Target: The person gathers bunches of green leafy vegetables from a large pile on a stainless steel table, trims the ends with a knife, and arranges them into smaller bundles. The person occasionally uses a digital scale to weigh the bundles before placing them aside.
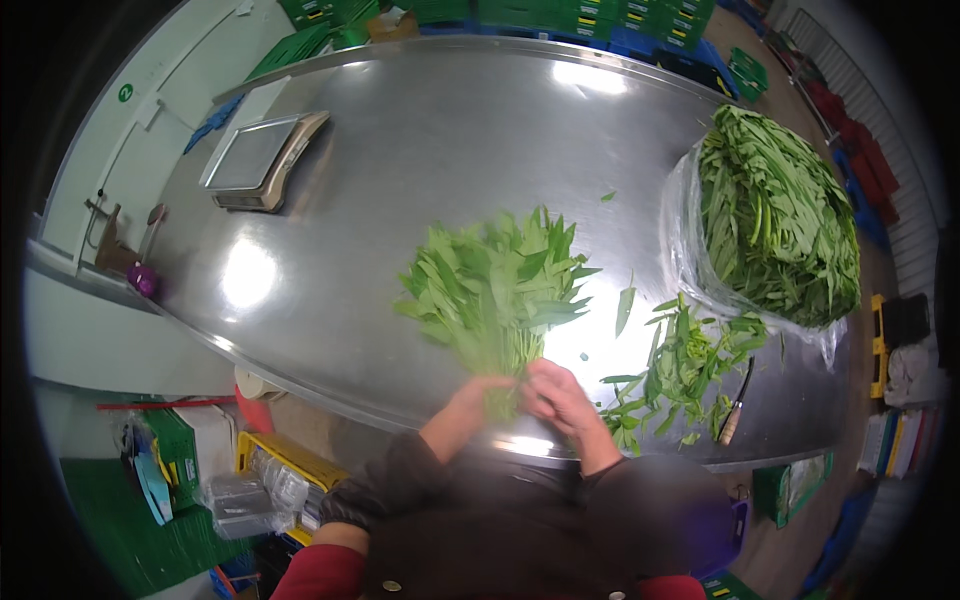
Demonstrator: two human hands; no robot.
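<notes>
Both hands are on the bunch of leafy greens [495, 285] at the near counter [420, 130] edge: left hand [478, 392] and right hand [556, 397] have fingers clenched round the stems, leaves fanning away.

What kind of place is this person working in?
Probably a produce packing room: a long stainless steel table, a flat weighing scale, a plastic-lined heap of leafy green stalks and stacked green plastic crates behind.
</notes>
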